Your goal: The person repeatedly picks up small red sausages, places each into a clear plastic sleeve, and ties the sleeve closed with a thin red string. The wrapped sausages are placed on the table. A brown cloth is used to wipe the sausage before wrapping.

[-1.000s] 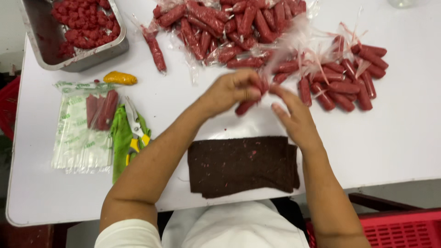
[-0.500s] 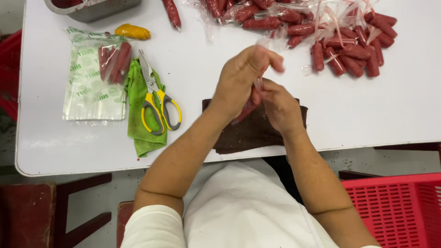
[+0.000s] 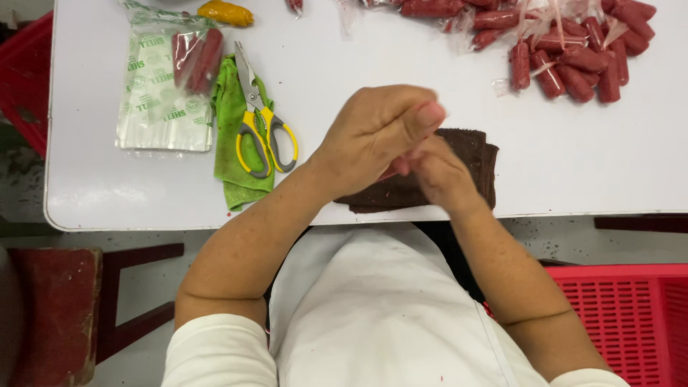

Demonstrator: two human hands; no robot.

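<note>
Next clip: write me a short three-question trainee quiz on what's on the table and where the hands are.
1. True or false: the scissors with yellow handles lie partly on the green cloth.
2. Over which thing are the left hand and right hand joined? A) the clear bag B) the dark brown cloth C) the red basket
3. Fill in: the heap of red sausages lies toward the table's far ____ corner, by the person's own sides.

Key: 1 true; 2 B; 3 right. Whether either hand holds anything is hidden.
</note>
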